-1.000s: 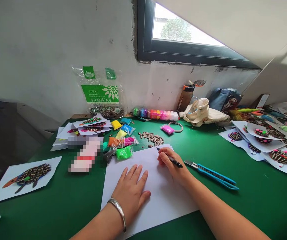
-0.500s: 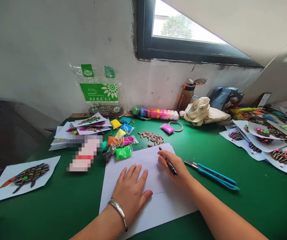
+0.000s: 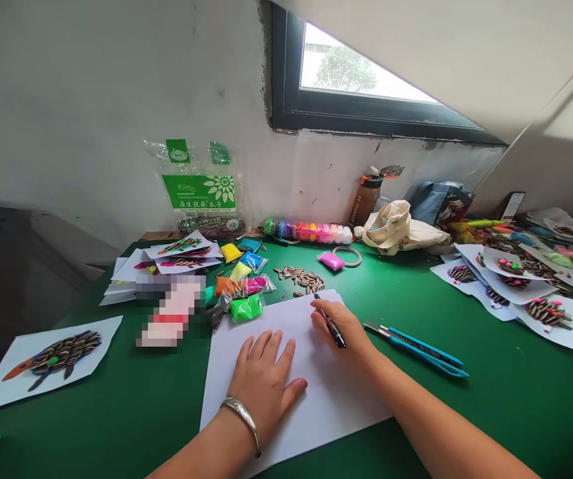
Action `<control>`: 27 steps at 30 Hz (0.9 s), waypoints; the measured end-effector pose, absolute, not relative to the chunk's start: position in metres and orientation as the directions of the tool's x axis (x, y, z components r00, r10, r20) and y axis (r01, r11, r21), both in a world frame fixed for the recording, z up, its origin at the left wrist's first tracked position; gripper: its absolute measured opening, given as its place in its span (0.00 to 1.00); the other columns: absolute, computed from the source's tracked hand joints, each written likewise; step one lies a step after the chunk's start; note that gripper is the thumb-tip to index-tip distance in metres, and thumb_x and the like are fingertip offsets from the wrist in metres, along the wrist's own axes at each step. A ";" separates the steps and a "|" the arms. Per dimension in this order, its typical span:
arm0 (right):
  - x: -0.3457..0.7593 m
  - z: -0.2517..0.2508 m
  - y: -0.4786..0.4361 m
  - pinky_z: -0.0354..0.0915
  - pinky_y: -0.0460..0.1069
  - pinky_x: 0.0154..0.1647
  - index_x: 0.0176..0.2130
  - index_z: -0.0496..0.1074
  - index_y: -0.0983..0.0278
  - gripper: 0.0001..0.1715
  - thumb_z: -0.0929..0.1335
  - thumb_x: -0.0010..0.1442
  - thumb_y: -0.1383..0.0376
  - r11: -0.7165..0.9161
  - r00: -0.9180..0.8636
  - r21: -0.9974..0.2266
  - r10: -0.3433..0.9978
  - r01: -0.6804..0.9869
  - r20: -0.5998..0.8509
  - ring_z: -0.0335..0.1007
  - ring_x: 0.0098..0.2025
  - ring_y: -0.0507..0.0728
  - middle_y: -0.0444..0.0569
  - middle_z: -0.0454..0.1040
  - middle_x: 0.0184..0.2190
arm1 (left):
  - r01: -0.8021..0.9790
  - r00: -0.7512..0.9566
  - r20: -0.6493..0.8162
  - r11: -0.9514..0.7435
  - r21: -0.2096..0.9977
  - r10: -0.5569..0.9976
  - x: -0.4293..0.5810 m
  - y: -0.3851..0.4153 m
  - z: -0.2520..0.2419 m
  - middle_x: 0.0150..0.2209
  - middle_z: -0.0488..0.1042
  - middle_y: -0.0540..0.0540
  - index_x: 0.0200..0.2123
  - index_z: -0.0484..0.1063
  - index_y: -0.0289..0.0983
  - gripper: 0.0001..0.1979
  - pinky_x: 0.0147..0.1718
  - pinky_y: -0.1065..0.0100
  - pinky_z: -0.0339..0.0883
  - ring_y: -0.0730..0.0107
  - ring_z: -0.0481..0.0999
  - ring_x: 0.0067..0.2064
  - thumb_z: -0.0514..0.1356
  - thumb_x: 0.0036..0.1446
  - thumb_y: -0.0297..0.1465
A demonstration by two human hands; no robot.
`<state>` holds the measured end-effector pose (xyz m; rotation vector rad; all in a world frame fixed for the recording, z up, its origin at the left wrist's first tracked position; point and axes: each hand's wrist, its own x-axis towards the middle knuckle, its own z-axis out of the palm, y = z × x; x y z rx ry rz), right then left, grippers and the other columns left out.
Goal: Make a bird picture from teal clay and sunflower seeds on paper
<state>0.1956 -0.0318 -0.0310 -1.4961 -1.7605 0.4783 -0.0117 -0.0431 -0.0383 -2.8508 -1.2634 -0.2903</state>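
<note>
White sheets of paper (image 3: pixel 286 439) lie on the green table in front of me. My left hand (image 3: pixel 265 379) rests flat on the paper with its fingers spread and a silver bangle on the wrist. My right hand (image 3: pixel 342 327) grips a black pen (image 3: pixel 335 332) over the upper right part of the paper; the end by the fingers points away from me. Just beyond the paper is a small heap of sunflower seeds (image 3: pixel 306 279). To the right of my right hand lie a blue utility knife (image 3: pixel 423 346) and blue tweezers (image 3: pixel 446 364).
Bagged coloured clay (image 3: pixel 246 308) lies left of the paper's far edge. Seed pictures on paper lie at left (image 3: pixel 61 359) and right (image 3: pixel 546 313). Along the wall stand a seed bag (image 3: pixel 199 193), a brown bottle (image 3: pixel 366 199) and a cloth bag (image 3: pixel 396 226).
The camera view has shifted slightly. My right hand with the pen has moved a little left relative to the picture; my left hand stays flat on the paper.
</note>
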 end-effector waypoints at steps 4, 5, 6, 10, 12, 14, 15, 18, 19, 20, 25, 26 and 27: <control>0.172 -0.016 -0.039 0.64 0.51 0.46 0.51 0.68 0.59 0.19 0.60 0.65 0.55 0.219 -0.036 -0.859 0.973 0.462 0.228 0.70 0.43 0.57 0.50 0.74 0.43 | 0.739 0.647 0.177 -0.667 0.097 0.742 -0.010 -0.044 -0.036 0.56 0.67 0.36 0.54 0.68 0.39 0.24 0.53 0.40 0.57 0.44 0.64 0.57 0.60 0.56 0.40; 0.168 -0.018 -0.041 0.64 0.51 0.45 0.50 0.68 0.59 0.19 0.59 0.65 0.55 0.195 -0.047 -0.889 0.980 0.414 0.193 0.70 0.43 0.57 0.49 0.74 0.42 | 0.739 0.645 0.177 -0.666 0.106 0.743 -0.010 -0.044 -0.036 0.56 0.67 0.36 0.54 0.68 0.39 0.24 0.53 0.40 0.57 0.44 0.64 0.57 0.60 0.55 0.40; 0.165 -0.021 -0.041 0.64 0.51 0.44 0.50 0.68 0.59 0.20 0.59 0.65 0.54 0.173 -0.065 -0.908 0.985 0.381 0.160 0.70 0.42 0.56 0.49 0.74 0.40 | 0.736 0.644 0.179 -0.666 0.118 0.744 -0.011 -0.044 -0.035 0.56 0.67 0.36 0.54 0.68 0.39 0.24 0.53 0.40 0.57 0.44 0.64 0.57 0.59 0.56 0.41; 0.170 -0.038 -0.039 0.65 0.49 0.37 0.45 0.70 0.62 0.23 0.57 0.65 0.52 0.102 -0.005 -0.963 0.995 0.250 0.104 0.69 0.34 0.54 0.48 0.74 0.33 | 0.738 0.636 0.166 -0.657 0.156 0.754 -0.019 -0.039 -0.030 0.57 0.67 0.37 0.56 0.66 0.39 0.25 0.54 0.44 0.59 0.46 0.64 0.58 0.57 0.58 0.41; 0.177 -0.042 -0.038 0.64 0.49 0.35 0.44 0.70 0.63 0.24 0.56 0.65 0.51 0.068 0.026 -0.987 0.997 0.147 0.072 0.69 0.32 0.54 0.48 0.73 0.32 | 0.745 0.635 0.131 -0.648 0.156 0.761 -0.024 -0.036 -0.029 0.57 0.67 0.38 0.55 0.67 0.39 0.23 0.54 0.44 0.59 0.47 0.63 0.58 0.58 0.57 0.38; 0.182 -0.040 -0.037 0.64 0.48 0.35 0.42 0.70 0.63 0.22 0.58 0.65 0.51 0.036 0.037 -0.996 0.999 0.081 0.039 0.69 0.31 0.53 0.47 0.73 0.30 | 0.739 0.646 0.111 -0.655 0.157 0.755 -0.028 -0.034 -0.030 0.56 0.69 0.40 0.53 0.69 0.40 0.21 0.54 0.45 0.59 0.48 0.64 0.58 0.58 0.57 0.36; 0.183 -0.038 -0.037 0.64 0.48 0.34 0.41 0.70 0.63 0.21 0.59 0.64 0.51 0.021 0.038 -0.997 0.999 0.070 0.024 0.68 0.31 0.53 0.46 0.73 0.30 | 0.736 0.649 0.112 -0.658 0.157 0.753 -0.029 -0.033 -0.030 0.56 0.69 0.40 0.53 0.69 0.40 0.20 0.54 0.45 0.59 0.48 0.64 0.58 0.58 0.57 0.36; 0.184 -0.031 -0.038 0.62 0.47 0.31 0.39 0.71 0.63 0.18 0.61 0.63 0.53 -0.001 0.036 -0.996 0.999 0.094 0.002 0.67 0.29 0.53 0.45 0.72 0.27 | 0.739 0.646 0.123 -0.658 0.145 0.753 -0.030 -0.032 -0.032 0.56 0.69 0.41 0.53 0.69 0.41 0.20 0.55 0.45 0.59 0.48 0.64 0.58 0.58 0.57 0.37; 0.183 -0.029 -0.038 0.61 0.47 0.30 0.38 0.71 0.63 0.16 0.62 0.62 0.55 -0.009 0.044 -0.995 0.999 0.101 -0.005 0.66 0.28 0.52 0.45 0.72 0.26 | 0.740 0.647 0.120 -0.658 0.143 0.753 -0.029 -0.032 -0.033 0.56 0.69 0.41 0.53 0.69 0.41 0.20 0.55 0.45 0.59 0.48 0.64 0.58 0.58 0.57 0.37; 0.182 -0.027 -0.038 0.60 0.47 0.29 0.38 0.70 0.63 0.15 0.62 0.61 0.56 -0.020 0.062 -0.994 0.998 0.103 -0.014 0.66 0.27 0.52 0.45 0.72 0.26 | 0.739 0.649 0.116 -0.659 0.143 0.752 -0.029 -0.033 -0.033 0.56 0.69 0.41 0.53 0.69 0.40 0.20 0.55 0.45 0.58 0.47 0.64 0.58 0.58 0.57 0.37; 0.167 -0.021 -0.037 0.59 0.46 0.26 0.33 0.69 0.63 0.06 0.65 0.54 0.63 -0.068 0.139 -0.991 0.989 0.117 -0.051 0.63 0.24 0.51 0.43 0.70 0.23 | 0.735 0.652 0.108 -0.661 0.155 0.750 -0.028 -0.032 -0.031 0.56 0.69 0.41 0.53 0.69 0.40 0.21 0.55 0.44 0.59 0.47 0.64 0.58 0.60 0.56 0.36; 0.164 -0.022 -0.036 0.58 0.46 0.25 0.32 0.69 0.63 0.05 0.65 0.53 0.64 -0.057 0.126 -0.988 0.991 0.145 -0.039 0.62 0.24 0.51 0.42 0.69 0.23 | 0.735 0.652 0.106 -0.660 0.153 0.751 -0.028 -0.032 -0.030 0.56 0.69 0.41 0.53 0.69 0.40 0.21 0.55 0.44 0.59 0.47 0.64 0.58 0.60 0.56 0.37; 0.161 -0.023 -0.037 0.57 0.46 0.25 0.30 0.69 0.63 0.05 0.64 0.53 0.65 -0.040 0.111 -0.983 0.994 0.180 -0.020 0.61 0.24 0.51 0.42 0.68 0.22 | 0.737 0.652 0.102 -0.659 0.148 0.752 -0.028 -0.031 -0.029 0.56 0.69 0.41 0.53 0.69 0.40 0.21 0.55 0.45 0.59 0.47 0.64 0.58 0.60 0.56 0.37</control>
